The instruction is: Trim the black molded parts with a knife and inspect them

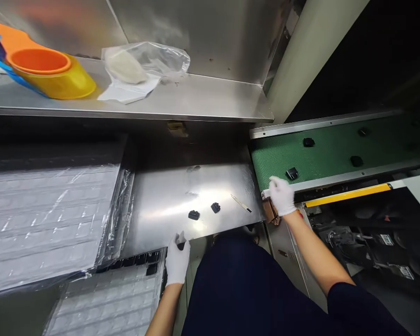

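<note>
My left hand (178, 261), in a white glove, is at the front edge of the metal table (161, 191), with a small black plastic part (181, 245) between thumb and fingers. Beside it lies a clear compartment tray (108, 298) with black parts in its far row. Two more black parts (193, 214) and a slim knife-like tool (241, 203) rest on the table. My gloved right hand (283, 196) is over the near rail at the conveyor's end, close to a black part (292, 173) on the green belt (329, 154). Its fingers look curled but are blurred.
A plastic-wrapped stack of clear trays (49, 219) stands on the left. Above the table, a metal shelf (210, 98) carries orange, yellow and blue cups (63, 79) and a clear bag (161, 56). More black parts (308, 142) lie on the belt. A pale pillar (311, 60) rises behind.
</note>
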Action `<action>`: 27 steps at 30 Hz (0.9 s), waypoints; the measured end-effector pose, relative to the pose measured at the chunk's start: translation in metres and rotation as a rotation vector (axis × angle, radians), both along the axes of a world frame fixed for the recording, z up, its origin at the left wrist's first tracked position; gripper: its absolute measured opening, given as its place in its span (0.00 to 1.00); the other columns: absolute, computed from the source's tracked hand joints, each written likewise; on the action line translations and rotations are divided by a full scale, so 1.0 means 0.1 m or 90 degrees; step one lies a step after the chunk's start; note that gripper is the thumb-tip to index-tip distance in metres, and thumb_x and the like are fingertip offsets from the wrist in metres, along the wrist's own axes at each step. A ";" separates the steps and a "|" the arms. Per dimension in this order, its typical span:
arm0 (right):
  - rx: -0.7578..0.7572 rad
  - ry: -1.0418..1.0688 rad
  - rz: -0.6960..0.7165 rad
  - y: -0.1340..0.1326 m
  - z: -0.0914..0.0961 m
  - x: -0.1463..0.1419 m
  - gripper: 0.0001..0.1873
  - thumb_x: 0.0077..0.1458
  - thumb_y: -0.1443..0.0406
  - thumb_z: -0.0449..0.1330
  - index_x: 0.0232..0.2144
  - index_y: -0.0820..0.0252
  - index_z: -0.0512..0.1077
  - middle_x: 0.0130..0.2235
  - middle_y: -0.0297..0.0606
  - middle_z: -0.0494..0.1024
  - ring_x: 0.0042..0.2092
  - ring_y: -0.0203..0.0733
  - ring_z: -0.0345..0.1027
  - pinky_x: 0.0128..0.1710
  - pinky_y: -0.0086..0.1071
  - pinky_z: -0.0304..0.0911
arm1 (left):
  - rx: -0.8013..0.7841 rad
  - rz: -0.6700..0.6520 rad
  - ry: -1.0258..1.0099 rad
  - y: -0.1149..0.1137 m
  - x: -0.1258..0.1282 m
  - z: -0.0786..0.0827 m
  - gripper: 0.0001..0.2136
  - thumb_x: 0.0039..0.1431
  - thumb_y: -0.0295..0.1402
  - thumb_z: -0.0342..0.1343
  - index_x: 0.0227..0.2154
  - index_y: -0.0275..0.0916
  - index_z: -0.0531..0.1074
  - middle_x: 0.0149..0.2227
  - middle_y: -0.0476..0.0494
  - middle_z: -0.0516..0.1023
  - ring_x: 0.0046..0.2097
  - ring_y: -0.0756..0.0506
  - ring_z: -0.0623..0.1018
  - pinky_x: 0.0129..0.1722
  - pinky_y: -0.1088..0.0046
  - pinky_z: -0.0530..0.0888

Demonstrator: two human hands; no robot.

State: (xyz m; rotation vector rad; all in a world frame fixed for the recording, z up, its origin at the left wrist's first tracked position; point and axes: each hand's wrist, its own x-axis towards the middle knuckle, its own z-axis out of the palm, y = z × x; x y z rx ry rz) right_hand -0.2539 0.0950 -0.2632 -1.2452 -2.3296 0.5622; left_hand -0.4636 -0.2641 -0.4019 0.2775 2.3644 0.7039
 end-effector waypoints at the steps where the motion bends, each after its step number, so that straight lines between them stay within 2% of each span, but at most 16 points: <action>1: 0.031 -0.018 -0.066 0.24 0.13 0.11 0.20 0.66 0.62 0.53 0.54 0.64 0.76 0.56 0.56 0.78 0.58 0.54 0.69 0.60 0.49 0.61 | 0.011 -0.007 -0.017 -0.01 0.03 0.05 0.28 0.69 0.37 0.49 0.68 0.31 0.57 0.66 0.24 0.70 0.66 0.31 0.73 0.63 0.51 0.70; 2: 0.059 -0.091 -0.138 0.45 0.23 0.20 0.20 0.64 0.60 0.57 0.55 0.63 0.76 0.57 0.56 0.76 0.59 0.54 0.67 0.59 0.48 0.61 | 0.032 -0.024 -0.035 0.01 0.06 0.10 0.26 0.69 0.37 0.48 0.66 0.32 0.61 0.63 0.27 0.74 0.63 0.33 0.76 0.63 0.51 0.71; 3: 0.052 -0.109 -0.162 0.64 0.30 0.26 0.21 0.62 0.60 0.62 0.55 0.64 0.75 0.57 0.59 0.75 0.59 0.55 0.66 0.58 0.50 0.60 | 0.060 -0.051 -0.056 0.06 0.09 0.15 0.23 0.68 0.36 0.49 0.63 0.33 0.64 0.60 0.30 0.77 0.60 0.35 0.78 0.62 0.53 0.72; 5: 0.020 -0.138 -0.181 0.88 0.37 0.32 0.20 0.60 0.59 0.67 0.51 0.63 0.76 0.53 0.54 0.77 0.56 0.52 0.68 0.57 0.50 0.63 | 0.129 -0.119 -0.093 0.23 0.13 0.25 0.19 0.68 0.36 0.51 0.57 0.36 0.71 0.55 0.36 0.82 0.57 0.38 0.81 0.61 0.59 0.74; 7: -0.030 -0.124 -0.163 0.98 0.39 0.30 0.15 0.62 0.58 0.66 0.46 0.62 0.76 0.50 0.45 0.78 0.52 0.47 0.71 0.55 0.47 0.67 | 0.179 -0.176 -0.116 0.44 0.16 0.38 0.18 0.67 0.40 0.54 0.54 0.38 0.75 0.54 0.38 0.83 0.56 0.39 0.81 0.60 0.62 0.75; 9: -0.076 -0.091 -0.137 0.95 0.43 0.25 0.12 0.64 0.58 0.65 0.43 0.62 0.75 0.48 0.42 0.78 0.49 0.44 0.72 0.53 0.45 0.69 | 0.198 -0.205 -0.128 0.61 0.19 0.55 0.19 0.66 0.43 0.55 0.53 0.38 0.76 0.54 0.37 0.82 0.56 0.37 0.81 0.59 0.60 0.75; 12: -0.156 -0.006 -0.062 0.68 0.57 0.17 0.15 0.58 0.59 0.69 0.44 0.59 0.76 0.47 0.44 0.79 0.51 0.48 0.73 0.52 0.44 0.69 | 0.246 -0.210 -0.193 0.76 0.28 0.89 0.20 0.65 0.45 0.58 0.52 0.36 0.77 0.53 0.34 0.83 0.56 0.35 0.81 0.60 0.57 0.74; 14: -0.244 0.060 0.025 0.34 0.65 0.13 0.20 0.54 0.58 0.71 0.47 0.55 0.75 0.48 0.43 0.81 0.51 0.49 0.74 0.51 0.42 0.70 | 0.336 -0.204 -0.339 0.81 0.38 1.13 0.21 0.64 0.46 0.60 0.50 0.34 0.78 0.53 0.32 0.83 0.56 0.35 0.81 0.61 0.57 0.73; 16: -0.405 0.133 0.163 -0.10 0.69 0.09 0.24 0.50 0.54 0.73 0.47 0.52 0.74 0.48 0.40 0.81 0.50 0.48 0.76 0.49 0.40 0.73 | 0.460 -0.218 -0.566 0.86 0.49 1.33 0.24 0.64 0.48 0.61 0.52 0.32 0.76 0.56 0.28 0.81 0.56 0.35 0.81 0.62 0.55 0.72; 17: -0.565 0.205 0.266 -0.34 0.68 0.07 0.27 0.47 0.54 0.76 0.47 0.52 0.74 0.51 0.42 0.81 0.52 0.50 0.76 0.53 0.43 0.71 | 0.511 -0.233 -0.668 0.90 0.55 1.39 0.26 0.62 0.48 0.62 0.53 0.32 0.76 0.56 0.26 0.80 0.56 0.34 0.81 0.62 0.54 0.72; 18: -0.651 0.224 0.333 -0.56 0.67 0.06 0.30 0.40 0.51 0.78 0.43 0.53 0.74 0.49 0.41 0.81 0.52 0.51 0.76 0.53 0.44 0.72 | 0.548 -0.249 -0.744 0.94 0.61 1.44 0.27 0.60 0.49 0.64 0.54 0.31 0.76 0.57 0.25 0.79 0.56 0.33 0.80 0.61 0.53 0.73; 20: -0.817 0.254 0.431 -0.93 0.62 0.05 0.33 0.31 0.51 0.81 0.38 0.56 0.74 0.45 0.41 0.82 0.51 0.52 0.77 0.52 0.46 0.72 | 0.580 -0.280 -0.812 1.01 0.72 1.48 0.31 0.48 0.49 0.72 0.50 0.33 0.79 0.54 0.26 0.81 0.55 0.30 0.80 0.57 0.52 0.75; 22: -0.916 0.259 0.467 -1.16 0.57 0.05 0.32 0.30 0.53 0.82 0.35 0.56 0.74 0.43 0.41 0.82 0.51 0.52 0.77 0.51 0.46 0.72 | 0.600 -0.293 -0.830 1.07 0.83 1.48 0.34 0.35 0.51 0.76 0.45 0.34 0.81 0.48 0.30 0.84 0.52 0.29 0.81 0.54 0.53 0.76; 24: -0.958 0.274 0.484 -1.25 0.52 0.08 0.29 0.31 0.57 0.82 0.33 0.56 0.74 0.43 0.42 0.82 0.56 0.53 0.74 0.54 0.48 0.70 | 0.624 -0.312 -0.861 1.08 0.92 1.49 0.34 0.31 0.51 0.77 0.42 0.35 0.82 0.42 0.33 0.85 0.48 0.30 0.83 0.52 0.53 0.77; 27: -0.943 0.286 0.521 -1.23 0.47 0.11 0.24 0.34 0.61 0.82 0.31 0.56 0.74 0.43 0.41 0.82 0.62 0.53 0.69 0.65 0.52 0.60 | 0.617 -0.325 -0.857 1.06 1.00 1.54 0.26 0.38 0.43 0.77 0.40 0.35 0.83 0.34 0.38 0.85 0.39 0.36 0.84 0.49 0.56 0.78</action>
